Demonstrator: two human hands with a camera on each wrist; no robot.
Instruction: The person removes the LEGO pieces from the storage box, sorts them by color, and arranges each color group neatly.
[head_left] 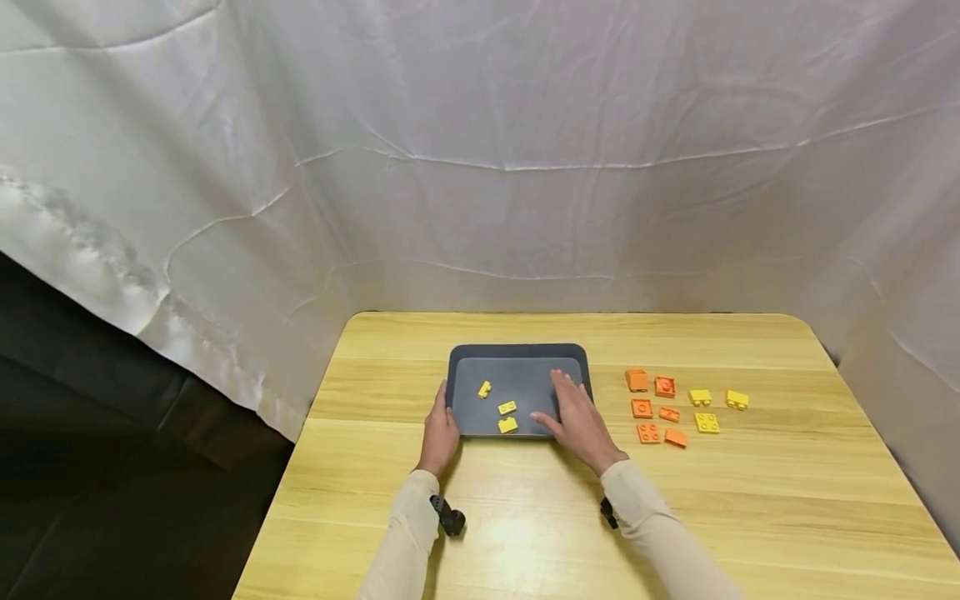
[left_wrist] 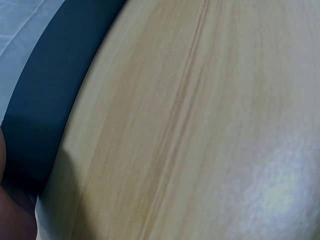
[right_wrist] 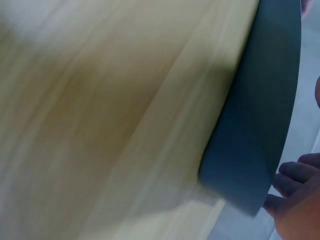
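Note:
A dark grey tray [head_left: 517, 351] lies on the table with three yellow toy bricks [head_left: 507, 407] loose inside it. At the tray's left side, my left hand [head_left: 439, 433] grips the wall near the front corner. The left wrist view shows part of that hand [left_wrist: 15, 215] against the tray's dark outer wall [left_wrist: 45, 100]. My right hand [head_left: 581, 423] is spread over the tray's right front corner, thumb apart from the straight fingers and no brick in it. In the right wrist view its fingers [right_wrist: 295, 177] appear beside the tray's corner.
Right of the tray, several orange bricks [head_left: 648, 433] lie loosely grouped on the wooden table [head_left: 525, 508]. Three more yellow bricks [head_left: 707, 422] lie beyond them to the right. A pale curtain [head_left: 517, 208] hangs behind the table and along its sides.

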